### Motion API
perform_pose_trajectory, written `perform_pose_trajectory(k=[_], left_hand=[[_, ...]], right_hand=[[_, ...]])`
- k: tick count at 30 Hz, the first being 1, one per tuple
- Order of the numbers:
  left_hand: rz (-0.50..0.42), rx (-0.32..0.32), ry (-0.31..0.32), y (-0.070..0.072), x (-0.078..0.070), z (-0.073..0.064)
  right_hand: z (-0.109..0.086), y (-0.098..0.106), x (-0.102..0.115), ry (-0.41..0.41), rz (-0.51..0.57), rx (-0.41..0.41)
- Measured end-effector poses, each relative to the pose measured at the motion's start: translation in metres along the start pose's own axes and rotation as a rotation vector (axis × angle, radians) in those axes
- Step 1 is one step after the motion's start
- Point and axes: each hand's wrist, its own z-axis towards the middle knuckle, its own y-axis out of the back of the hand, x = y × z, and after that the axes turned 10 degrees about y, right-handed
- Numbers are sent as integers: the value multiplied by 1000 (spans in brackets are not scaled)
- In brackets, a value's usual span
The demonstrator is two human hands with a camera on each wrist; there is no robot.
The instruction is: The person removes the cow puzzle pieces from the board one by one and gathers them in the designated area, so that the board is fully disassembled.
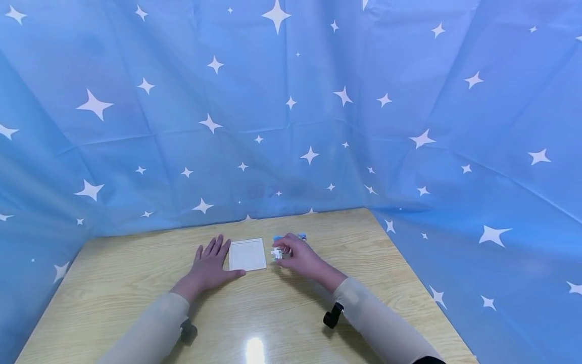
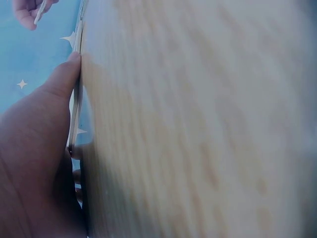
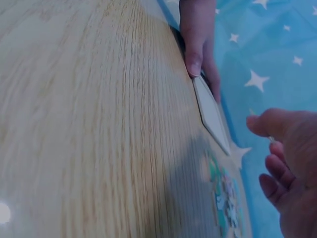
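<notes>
A flat white square puzzle tray [image 1: 247,255] with a raised rim lies on the wooden table. My left hand [image 1: 210,268] rests beside it with spread, straight fingers, the thumb on its near left corner. In the right wrist view, that thumb presses the tray's [image 3: 212,116] end. To the right of the tray, my right hand [image 1: 299,259] pinches a small pale jigsaw piece [image 1: 276,254] between thumb and fingers, raised above the table. The left wrist view shows this piece [image 2: 40,12] edge-on as a thin strip.
Colourful jigsaw pieces [image 1: 302,236] lie behind my right hand, partly covered by it; the right wrist view shows several of these pieces [image 3: 228,203] on the table. A blue cloth [image 1: 254,101] with white stars hangs behind the wooden table [image 1: 282,313] and along its sides.
</notes>
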Motion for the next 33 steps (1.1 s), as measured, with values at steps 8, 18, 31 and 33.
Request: perform_pose_trajectory(k=[8,18,31,33], left_hand=[[-1,-4,6,3,-2,-1],[1,-4,5,4,-4,-3],[-1,-9,3,2,-3,-2],[-3,-10,2,1,-3,-2]], right_hand=[[-9,9,-4,-21,-30,-16],[-21,22,-10,-72,-9,-40],[-33,36,-17,-91,-30,-31],[-35,38,-17,-103,-30,-29]])
